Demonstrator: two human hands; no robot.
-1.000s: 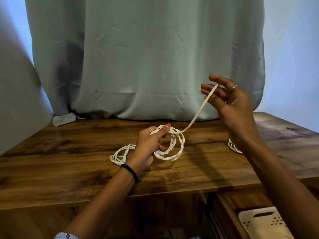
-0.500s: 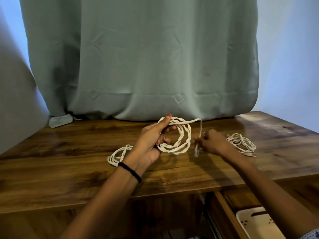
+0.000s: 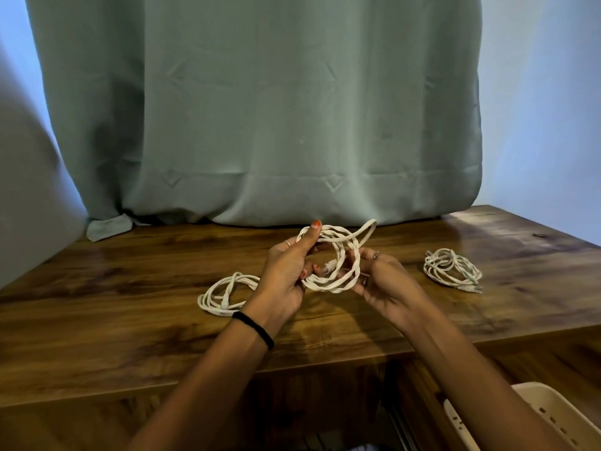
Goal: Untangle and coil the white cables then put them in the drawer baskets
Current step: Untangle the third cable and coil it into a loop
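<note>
Above the middle of the wooden table (image 3: 130, 323) I hold a white cable coil (image 3: 338, 281) between both hands. My left hand (image 3: 286, 271) grips its left side, thumb up along the top loops. My right hand (image 3: 383, 281) holds the coil's right side from below, fingers curled behind the loops. One loose loop sticks up toward the right. A second coiled white cable (image 3: 224, 294) lies on the table left of my left hand. A third white cable bundle (image 3: 452, 270) lies on the table to the right. A cream basket (image 3: 546, 415) shows in the open drawer at bottom right.
A green curtain (image 3: 260, 109) hangs behind the table, its hem resting on the back edge. A pale wall stands to the right. The drawer's wooden front and rail (image 3: 403, 418) jut out under the table's front edge.
My right hand came down from holding the cable's free end high, wound it onto the coil, and now holds the coil's right side. The coil has been lifted slightly off the table.
</note>
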